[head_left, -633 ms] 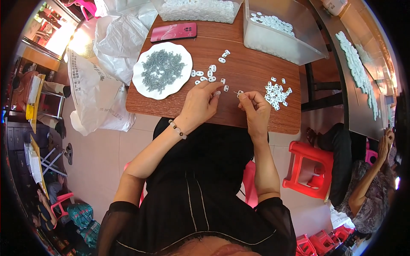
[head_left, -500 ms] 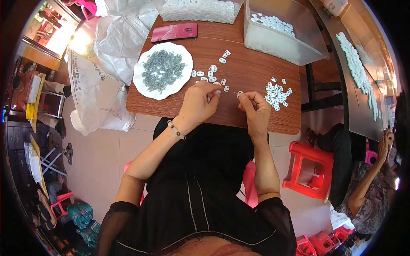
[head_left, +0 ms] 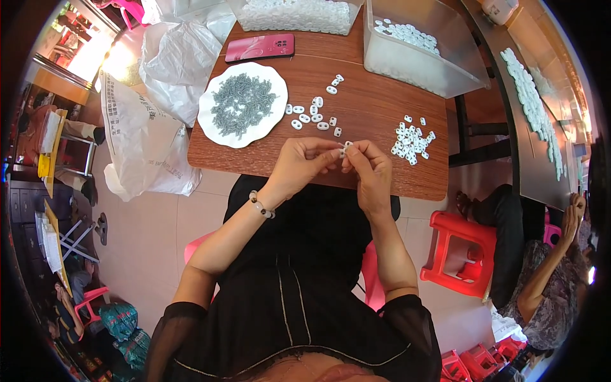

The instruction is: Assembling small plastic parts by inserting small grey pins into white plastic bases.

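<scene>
My left hand [head_left: 301,164] and my right hand [head_left: 370,167] meet fingertip to fingertip over the near edge of the brown table. Between the pinched fingers is a small white two-hole piece [head_left: 347,146], on the right hand's side. What the left fingertips pinch is mostly hidden. Just beyond the hands lie several loose white oval two-hole pieces [head_left: 304,118]. To the left, a white scalloped plate [head_left: 277,121] bears a heap of small grey pin-like parts [head_left: 240,102]. A pile of small white two-hole pieces [head_left: 412,143] sits to the right.
A pink phone [head_left: 259,48] lies behind the plate. Two translucent bins, one at the back middle [head_left: 296,28] and one at the back right [head_left: 414,71], hold white pieces. White sacks [head_left: 149,137] stand left of the table [head_left: 254,159]. A red stool [head_left: 461,254] and another person [head_left: 547,286] are at right.
My right hand has moved left with its white piece. The left hand has drawn slightly nearer me, away from the loose oval pieces, and the fingertips of both now meet.
</scene>
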